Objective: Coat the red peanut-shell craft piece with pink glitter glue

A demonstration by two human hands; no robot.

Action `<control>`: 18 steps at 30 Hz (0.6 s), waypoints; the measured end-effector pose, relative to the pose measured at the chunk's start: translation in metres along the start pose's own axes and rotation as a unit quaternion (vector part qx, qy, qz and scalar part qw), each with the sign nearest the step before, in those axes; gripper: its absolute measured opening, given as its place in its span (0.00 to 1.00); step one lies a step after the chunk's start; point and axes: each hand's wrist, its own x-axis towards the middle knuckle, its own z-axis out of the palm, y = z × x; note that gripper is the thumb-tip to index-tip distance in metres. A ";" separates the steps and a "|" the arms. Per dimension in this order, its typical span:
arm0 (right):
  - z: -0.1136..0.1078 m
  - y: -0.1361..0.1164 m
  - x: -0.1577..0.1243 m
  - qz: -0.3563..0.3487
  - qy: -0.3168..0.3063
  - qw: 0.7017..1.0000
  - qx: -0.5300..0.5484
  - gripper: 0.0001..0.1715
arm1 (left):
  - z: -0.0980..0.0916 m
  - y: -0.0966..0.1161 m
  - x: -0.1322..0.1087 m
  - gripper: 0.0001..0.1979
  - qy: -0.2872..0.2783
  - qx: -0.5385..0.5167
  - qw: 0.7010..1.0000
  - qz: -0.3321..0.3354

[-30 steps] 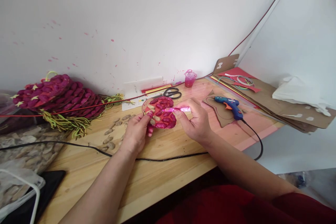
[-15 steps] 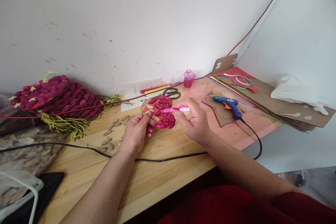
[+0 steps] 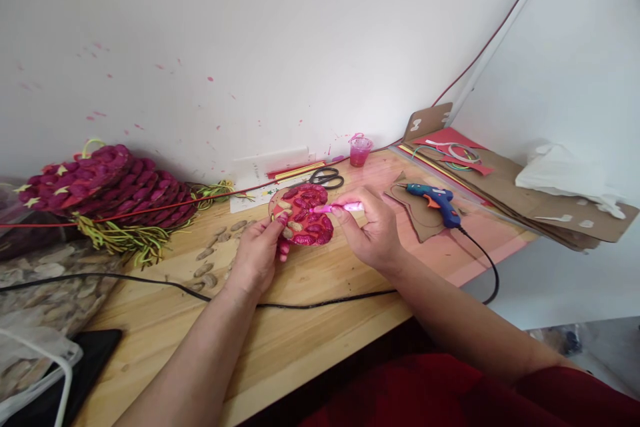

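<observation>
1. While the disc (image 3: 306, 216) is held at the center of the frame, above the table (image 3: 165, 340), its glossy color may smear; the likely cause would be the left hand (image 3: 259, 250) shifting its grip across the magenta peanuts (image 3: 303, 239).

2. Should the pink brush-like tool (image 3: 323, 209) press too hard, a peanut might work loose, or the disc might tilt, since its support lies at the left edge only.

3. An overloaded tip could drip onto the table; the cup (image 3: 360, 153) of pink liquid, above and right of center, stands apart from the disc.

4. Left fingers: closed, with the thumb over the left rim of the disc, beside plain tan peanuts (image 3: 296, 225).

5. Right hand (image 3: 373, 230): thumb and forefinger pinched on the tool, the tip at the disc's face; actual contact cannot be told.
</observation>
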 end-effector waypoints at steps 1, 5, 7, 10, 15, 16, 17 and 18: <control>0.000 0.000 0.000 0.002 -0.006 1.000 0.003 0.03 | 0.000 0.000 0.000 0.19 -0.001 0.000 1.000 0.001; 0.000 0.000 0.000 0.002 -0.010 1.000 -0.017 0.03 | 0.000 0.000 0.000 0.20 0.001 -0.003 1.000 0.004; 0.000 0.000 0.000 0.001 0.003 1.000 -0.030 0.03 | 0.000 0.000 0.000 0.20 0.003 -0.004 1.000 0.002; 0.000 -0.001 0.000 0.001 -0.009 1.000 -0.019 0.03 | 0.000 0.000 0.000 0.20 0.001 -0.007 1.000 0.005; 0.000 -0.002 0.000 0.005 -0.007 1.000 -0.026 0.03 | 0.000 0.000 0.000 0.19 0.001 -0.006 1.000 0.007; 0.000 -0.001 0.000 0.004 -0.001 1.000 -0.027 0.03 | 0.000 0.000 0.000 0.19 0.002 -0.005 1.000 0.006; 0.000 -0.001 0.000 0.004 0.002 1.000 -0.025 0.03 | 0.000 0.000 0.000 0.19 0.002 -0.005 1.000 0.005; 0.001 -0.001 0.000 0.003 0.000 1.000 -0.020 0.03 | 0.000 0.000 0.000 0.19 0.001 -0.004 1.000 0.004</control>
